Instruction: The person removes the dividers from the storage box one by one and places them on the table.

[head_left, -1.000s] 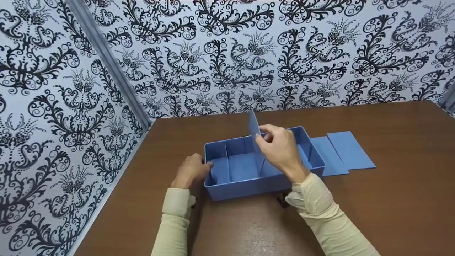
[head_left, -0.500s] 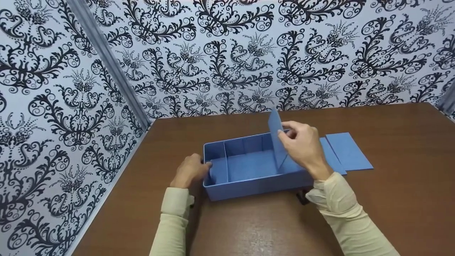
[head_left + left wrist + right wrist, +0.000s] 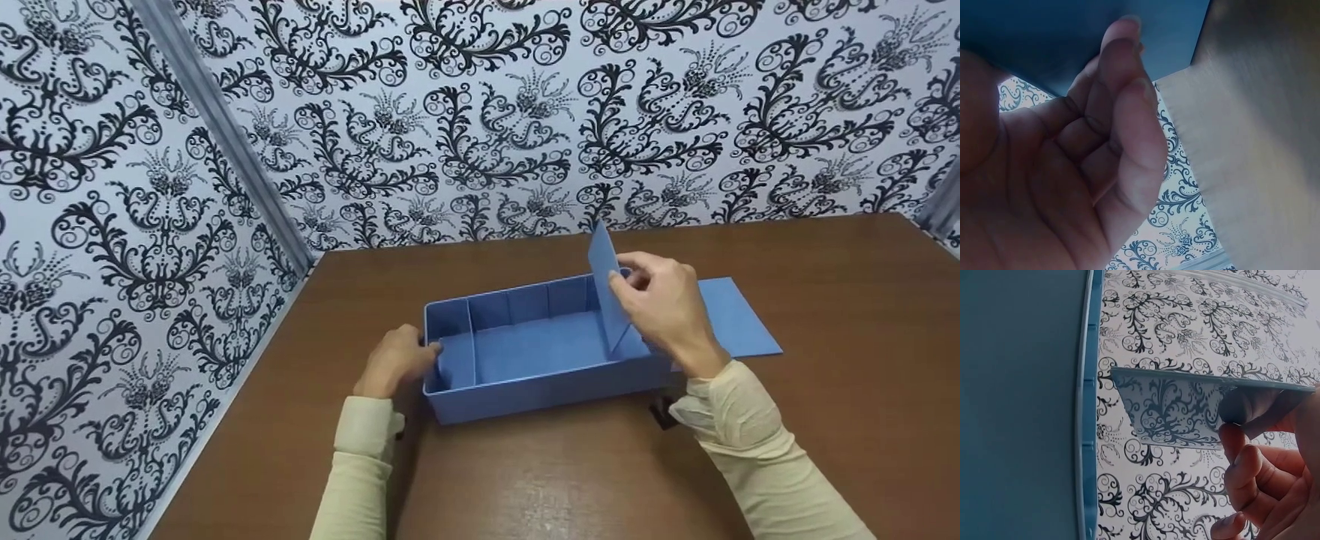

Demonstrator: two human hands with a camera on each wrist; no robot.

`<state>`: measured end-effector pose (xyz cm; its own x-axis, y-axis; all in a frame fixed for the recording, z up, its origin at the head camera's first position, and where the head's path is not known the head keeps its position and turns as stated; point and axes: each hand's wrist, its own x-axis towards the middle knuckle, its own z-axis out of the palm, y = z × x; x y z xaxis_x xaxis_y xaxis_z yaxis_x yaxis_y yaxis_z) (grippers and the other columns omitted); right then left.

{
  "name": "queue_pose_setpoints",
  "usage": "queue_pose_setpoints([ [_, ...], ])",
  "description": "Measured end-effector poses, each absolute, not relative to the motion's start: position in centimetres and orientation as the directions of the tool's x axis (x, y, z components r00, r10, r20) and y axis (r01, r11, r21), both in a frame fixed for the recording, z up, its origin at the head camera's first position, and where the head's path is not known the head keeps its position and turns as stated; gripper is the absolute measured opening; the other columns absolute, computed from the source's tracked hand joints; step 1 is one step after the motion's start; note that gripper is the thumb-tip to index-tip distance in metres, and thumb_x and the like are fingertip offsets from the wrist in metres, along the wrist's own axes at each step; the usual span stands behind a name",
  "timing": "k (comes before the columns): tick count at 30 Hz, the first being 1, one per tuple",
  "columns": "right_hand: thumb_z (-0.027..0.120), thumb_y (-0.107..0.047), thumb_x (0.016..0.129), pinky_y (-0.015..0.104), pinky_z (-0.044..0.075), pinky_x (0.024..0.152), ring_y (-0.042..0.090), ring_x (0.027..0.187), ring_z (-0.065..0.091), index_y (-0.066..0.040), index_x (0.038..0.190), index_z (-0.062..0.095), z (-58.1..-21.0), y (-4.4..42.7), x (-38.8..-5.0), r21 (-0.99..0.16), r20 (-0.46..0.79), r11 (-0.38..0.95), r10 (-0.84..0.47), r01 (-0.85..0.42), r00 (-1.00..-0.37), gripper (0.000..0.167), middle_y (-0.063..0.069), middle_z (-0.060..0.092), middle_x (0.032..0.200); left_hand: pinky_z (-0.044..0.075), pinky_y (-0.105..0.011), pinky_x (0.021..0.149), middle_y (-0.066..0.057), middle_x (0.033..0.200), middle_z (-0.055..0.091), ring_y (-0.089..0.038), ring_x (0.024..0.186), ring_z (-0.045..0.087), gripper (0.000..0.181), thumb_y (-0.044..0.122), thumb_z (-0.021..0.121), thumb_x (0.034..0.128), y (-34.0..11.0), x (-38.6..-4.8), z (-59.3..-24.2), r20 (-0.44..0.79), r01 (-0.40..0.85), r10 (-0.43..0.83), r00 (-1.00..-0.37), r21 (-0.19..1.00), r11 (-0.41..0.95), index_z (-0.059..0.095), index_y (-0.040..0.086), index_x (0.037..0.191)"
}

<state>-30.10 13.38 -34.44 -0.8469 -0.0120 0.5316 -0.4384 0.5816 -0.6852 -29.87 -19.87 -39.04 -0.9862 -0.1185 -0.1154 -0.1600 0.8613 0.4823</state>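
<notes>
A long blue open box (image 3: 540,395) stands on the table, with a thin upright divider (image 3: 472,341) fitted near its left end. My left hand (image 3: 394,361) grips the box's left end wall, thumb over the rim; in the left wrist view its fingers (image 3: 1134,124) are curled against the outside. My right hand (image 3: 669,309) pinches a flat blue divider panel (image 3: 604,268) between thumb and fingers. That panel is upright above the right part of the box, its lower part reaching inside. In the right wrist view, ribs (image 3: 1089,445) run along the box's wall.
A flat blue panel (image 3: 739,319) lies on the brown table (image 3: 540,480) just right of the box; my right hand and the box hide most of another one there. A black-and-white patterned wall (image 3: 487,135) rises behind the table and at the left.
My right hand has moved right along the box with the divider panel, from around its middle to near the right end. The left hand has kept its grip on the left end.
</notes>
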Motion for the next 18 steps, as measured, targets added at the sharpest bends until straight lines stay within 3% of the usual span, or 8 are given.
queue_pose_setpoints([
  [10, 0.068, -0.009, 0.089, 0.017, 0.042, 0.052, 0.009, 0.056, 0.056, -0.001, 0.112, 0.072, -34.3, 16.4, -29.9, -0.650, 0.555, 0.629, 0.010, -0.427, -0.832, 0.024, 0.009, 0.069, 0.071, 0.042, -0.034, 0.057, -0.011, 0.082, 0.060, -0.025, 0.071, 0.059, 0.030, 0.031, 0.060, 0.0972, -19.8, -29.8, -38.9, -0.134, -0.181, -0.131, -0.982, 0.498, 0.848, 0.068, 0.002, 0.101],
  [18, 0.068, -0.014, 0.091, 0.015, 0.040, 0.051, 0.000, 0.057, 0.054, -0.002, 0.114, 0.072, -34.2, 18.7, -29.8, -0.646, 0.547, 0.645, 0.017, -0.409, -0.837, 0.027, 0.011, 0.071, 0.076, 0.041, -0.035, 0.058, -0.010, 0.082, 0.060, -0.024, 0.072, 0.058, 0.030, 0.032, 0.060, 0.0969, -19.7, -29.8, -38.9, -0.127, -0.173, -0.128, -0.984, 0.467, 0.867, 0.068, 0.003, 0.097],
])
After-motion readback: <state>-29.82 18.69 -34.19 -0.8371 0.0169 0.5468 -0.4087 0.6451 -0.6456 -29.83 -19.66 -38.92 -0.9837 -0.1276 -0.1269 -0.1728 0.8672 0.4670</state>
